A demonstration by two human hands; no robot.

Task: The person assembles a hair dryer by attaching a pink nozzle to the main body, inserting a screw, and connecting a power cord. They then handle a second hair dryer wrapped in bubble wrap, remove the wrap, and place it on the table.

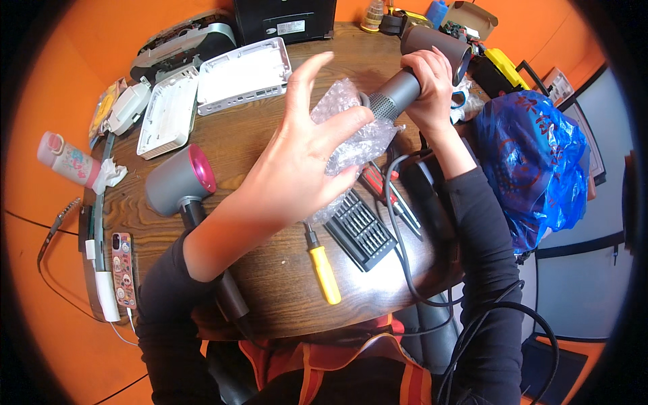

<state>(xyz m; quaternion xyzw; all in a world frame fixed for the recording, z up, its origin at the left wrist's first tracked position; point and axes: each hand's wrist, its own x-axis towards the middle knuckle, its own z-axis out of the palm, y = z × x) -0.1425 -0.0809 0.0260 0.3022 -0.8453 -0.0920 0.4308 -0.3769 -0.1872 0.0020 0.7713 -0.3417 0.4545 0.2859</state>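
Observation:
My right hand (432,81) grips a dark grey hair dryer (398,91) around its handle, just below the round head. The handle slants down to the left, its perforated end toward my left hand. My left hand (304,145) has its fingers spread, touching crumpled clear plastic wrap (358,145) around that end. Whether the fingers pinch any of the wrap is partly hidden. Below the hands lie a screwdriver (324,273) with a yellow handle, a black case of screwdriver bits (361,233) and a red-handled tool (378,189).
A second hair dryer (169,182) with a pink ring lies at left, partly under my left forearm. White plastic housings (243,77) stand behind. A blue plastic bag (533,169) bulges at right. A black cable (405,270) loops over the table edge. A phone (123,270) lies far left.

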